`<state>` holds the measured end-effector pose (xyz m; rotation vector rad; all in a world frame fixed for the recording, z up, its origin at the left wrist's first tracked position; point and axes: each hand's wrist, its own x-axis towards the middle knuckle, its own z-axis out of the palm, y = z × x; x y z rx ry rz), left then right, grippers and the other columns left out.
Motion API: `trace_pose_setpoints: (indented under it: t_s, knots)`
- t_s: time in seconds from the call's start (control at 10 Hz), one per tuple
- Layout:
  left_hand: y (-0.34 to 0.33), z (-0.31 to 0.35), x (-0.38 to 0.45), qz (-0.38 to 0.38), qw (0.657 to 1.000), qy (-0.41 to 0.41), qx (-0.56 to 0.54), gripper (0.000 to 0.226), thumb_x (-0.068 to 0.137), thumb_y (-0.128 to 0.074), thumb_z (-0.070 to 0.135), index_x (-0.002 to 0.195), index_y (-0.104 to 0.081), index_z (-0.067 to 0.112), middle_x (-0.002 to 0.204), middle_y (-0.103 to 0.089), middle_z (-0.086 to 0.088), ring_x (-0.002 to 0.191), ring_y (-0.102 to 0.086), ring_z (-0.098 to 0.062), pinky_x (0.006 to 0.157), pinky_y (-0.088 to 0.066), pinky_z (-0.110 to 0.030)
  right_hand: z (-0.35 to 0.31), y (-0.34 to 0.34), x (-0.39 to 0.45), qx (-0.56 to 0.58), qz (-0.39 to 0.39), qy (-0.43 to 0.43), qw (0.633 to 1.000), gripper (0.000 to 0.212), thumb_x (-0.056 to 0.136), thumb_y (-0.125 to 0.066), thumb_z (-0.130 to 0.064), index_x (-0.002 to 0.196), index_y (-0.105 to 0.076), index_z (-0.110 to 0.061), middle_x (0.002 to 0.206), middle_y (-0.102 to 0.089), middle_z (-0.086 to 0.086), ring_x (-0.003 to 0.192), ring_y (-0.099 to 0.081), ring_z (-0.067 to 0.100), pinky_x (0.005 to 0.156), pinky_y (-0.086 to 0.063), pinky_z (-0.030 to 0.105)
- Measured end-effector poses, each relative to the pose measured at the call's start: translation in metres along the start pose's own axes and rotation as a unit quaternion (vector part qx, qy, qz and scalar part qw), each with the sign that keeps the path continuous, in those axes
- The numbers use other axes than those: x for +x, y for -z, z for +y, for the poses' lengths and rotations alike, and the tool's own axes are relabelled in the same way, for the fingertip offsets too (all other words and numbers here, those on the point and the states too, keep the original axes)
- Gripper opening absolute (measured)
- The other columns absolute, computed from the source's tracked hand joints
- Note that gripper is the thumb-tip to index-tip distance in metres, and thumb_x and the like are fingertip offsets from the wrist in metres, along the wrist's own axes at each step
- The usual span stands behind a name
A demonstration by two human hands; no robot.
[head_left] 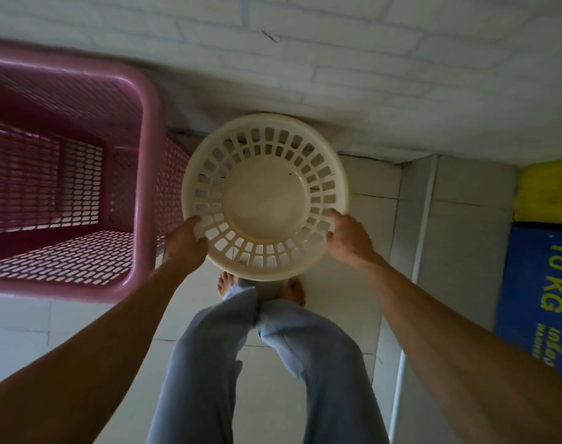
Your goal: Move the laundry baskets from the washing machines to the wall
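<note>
A round cream laundry basket with slotted sides is held low over the floor, close to the white brick wall. It is empty. My left hand grips its near-left rim and my right hand grips its near-right rim. A tall pink rectangular laundry basket with perforated walls stands on the floor just left of it, next to the wall, also empty.
My legs and bare feet stand on pale floor tiles right under the cream basket. At the right stands a grey machine side with a blue "10 KG" label and a yellow patch.
</note>
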<state>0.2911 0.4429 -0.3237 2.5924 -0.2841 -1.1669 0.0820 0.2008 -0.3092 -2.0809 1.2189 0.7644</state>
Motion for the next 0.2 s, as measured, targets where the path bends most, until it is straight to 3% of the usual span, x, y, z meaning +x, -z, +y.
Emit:
trace_pose_setpoints:
  t_s: [0.2]
  knots:
    - [0.04, 0.031, -0.082, -0.018, 0.997, -0.065, 0.024, 0.027, 0.096, -0.052, 0.008, 0.12, -0.065, 0.011, 0.122, -0.067, -0.01, 0.101, -0.066, -0.022, 0.08, -0.051, -0.026, -0.038, 0.015, -0.082, 0.0, -0.005, 0.053, 0.999, 0.047, 0.099, -0.056, -0.026, 0.145, -0.047, -0.022, 0.133, -0.057, 0.005, 0.114, -0.062, 0.023, 0.092, -0.057, 0.04]
